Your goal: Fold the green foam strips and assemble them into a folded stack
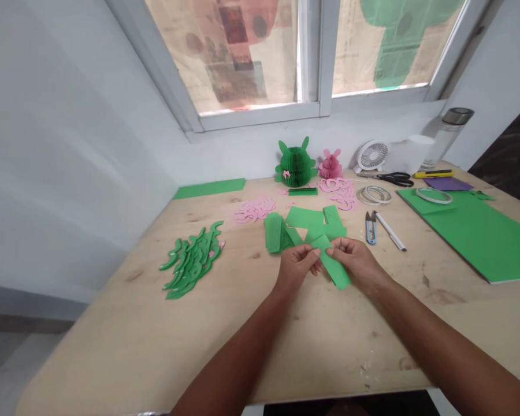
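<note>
Between my two hands is a narrow green paper strip [335, 270], tilted above the table. My left hand [298, 263] pinches its left edge, with the thumb on top. On the opposite edge, my right hand [356, 260] grips the same strip between thumb and fingers. Just beyond the hands lie more green paper pieces, among them a folded stack [275, 232] on the left, a flat rectangle [304, 217] and a small folded piece [333, 216]. The fingertips beneath the strip are partly hidden.
Green curved cutouts [195, 260] are heaped left; pink cutouts [256, 209] lie behind. Green [295, 164] and pink [330, 164] honeycomb paper figures stand by the wall. Rightward are thread snips [370, 228], a white pen [390, 231], tape rolls [375, 195], black scissors [394, 179] and green sheets [481, 237].
</note>
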Demonstrator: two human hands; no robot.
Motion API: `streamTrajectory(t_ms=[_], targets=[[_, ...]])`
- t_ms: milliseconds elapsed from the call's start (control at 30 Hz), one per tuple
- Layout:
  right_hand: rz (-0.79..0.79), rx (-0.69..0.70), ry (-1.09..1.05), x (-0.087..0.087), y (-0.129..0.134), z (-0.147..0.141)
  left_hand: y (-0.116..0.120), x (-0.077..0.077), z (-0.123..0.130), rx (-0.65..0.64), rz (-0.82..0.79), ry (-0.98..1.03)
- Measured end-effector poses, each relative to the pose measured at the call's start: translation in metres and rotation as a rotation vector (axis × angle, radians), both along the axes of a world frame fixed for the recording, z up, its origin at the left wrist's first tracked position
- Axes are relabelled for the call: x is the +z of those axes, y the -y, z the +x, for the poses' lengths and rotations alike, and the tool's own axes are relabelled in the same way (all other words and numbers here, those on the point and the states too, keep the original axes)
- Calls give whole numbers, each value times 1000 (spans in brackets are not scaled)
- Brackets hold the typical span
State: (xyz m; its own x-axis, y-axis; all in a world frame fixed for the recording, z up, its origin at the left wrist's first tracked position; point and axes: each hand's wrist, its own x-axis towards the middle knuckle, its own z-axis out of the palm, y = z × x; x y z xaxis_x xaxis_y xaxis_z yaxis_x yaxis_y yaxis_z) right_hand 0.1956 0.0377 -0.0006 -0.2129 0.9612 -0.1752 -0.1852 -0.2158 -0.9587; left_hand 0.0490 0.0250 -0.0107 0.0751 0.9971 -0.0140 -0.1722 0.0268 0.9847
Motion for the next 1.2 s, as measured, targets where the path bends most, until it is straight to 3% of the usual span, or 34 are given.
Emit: streamTrajectory(t_ms=[567,1200], targets=[[-17,-8,-17,2,1,0,1,3,2,65,13,25],[-19,17,-7,-1,1,1,2,2,3,41,33,50]])
